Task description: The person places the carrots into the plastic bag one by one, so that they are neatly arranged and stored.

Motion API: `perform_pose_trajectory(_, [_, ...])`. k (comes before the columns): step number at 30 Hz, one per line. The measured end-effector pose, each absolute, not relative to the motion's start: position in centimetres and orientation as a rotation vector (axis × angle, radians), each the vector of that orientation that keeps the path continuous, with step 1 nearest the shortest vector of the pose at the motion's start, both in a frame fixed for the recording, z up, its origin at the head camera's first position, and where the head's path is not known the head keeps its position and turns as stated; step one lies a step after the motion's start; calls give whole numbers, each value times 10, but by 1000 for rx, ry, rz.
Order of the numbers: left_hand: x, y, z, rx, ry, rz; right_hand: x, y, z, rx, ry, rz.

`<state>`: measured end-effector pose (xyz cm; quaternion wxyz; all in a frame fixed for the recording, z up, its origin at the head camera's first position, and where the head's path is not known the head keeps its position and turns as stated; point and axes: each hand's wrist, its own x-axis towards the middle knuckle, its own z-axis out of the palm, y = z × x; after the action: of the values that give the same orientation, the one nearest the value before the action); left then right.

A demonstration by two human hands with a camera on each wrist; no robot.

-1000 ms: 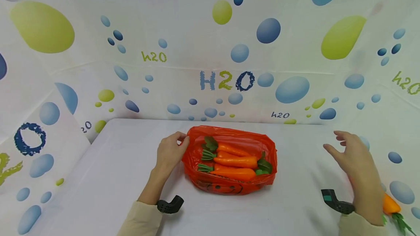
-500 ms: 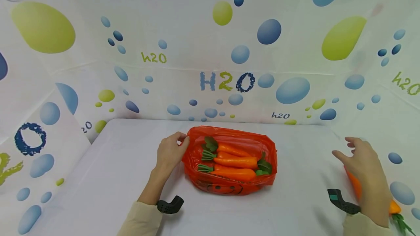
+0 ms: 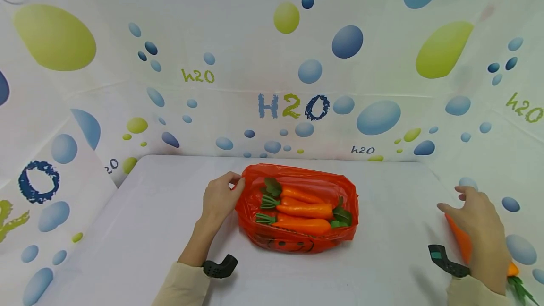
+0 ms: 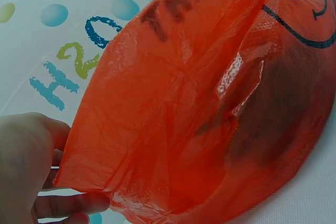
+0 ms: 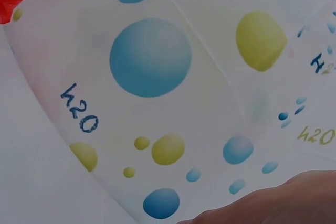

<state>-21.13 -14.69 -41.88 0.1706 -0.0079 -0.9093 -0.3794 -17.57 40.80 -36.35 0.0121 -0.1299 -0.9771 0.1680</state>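
A red plastic bag (image 3: 289, 245) with a black smiley print sits on the table, its mouth facing up. Inside it lie several orange carrots (image 3: 306, 209) with green tops. At the bag's left edge my left hand (image 3: 222, 196) pinches the rim; the left wrist view shows the fingers (image 4: 79, 203) at the plastic. My right hand (image 3: 478, 223) hovers over a carrot (image 3: 459, 239) at the table's right side, fingers apart and slightly bent, holding nothing. The forearm hides the carrot's middle, and green leaves (image 3: 520, 291) show beyond it. Only a strip of that hand appears in the right wrist view.
The white tabletop (image 3: 140, 230) runs around the bag. A white backdrop (image 3: 238, 27) with blue and green spots and H2O lettering rises behind and at both sides. Black wrist devices (image 3: 221, 266) are worn on both arms.
My right hand has moved right and slightly down, away from the bag and over the carrot on the right. My left hand and the bag have stayed put.
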Motion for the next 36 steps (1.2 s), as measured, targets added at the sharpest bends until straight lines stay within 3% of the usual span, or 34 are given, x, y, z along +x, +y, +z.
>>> perform_pose_trajectory(26, [-211,-147,-420,-9,-2604,-1074,-179,425,-393,-834,-3252,552])
perform_pose_trajectory(36, [-211,-147,-419,-14,-2603,-1068,-176,427,-404,-863,-3291,627])
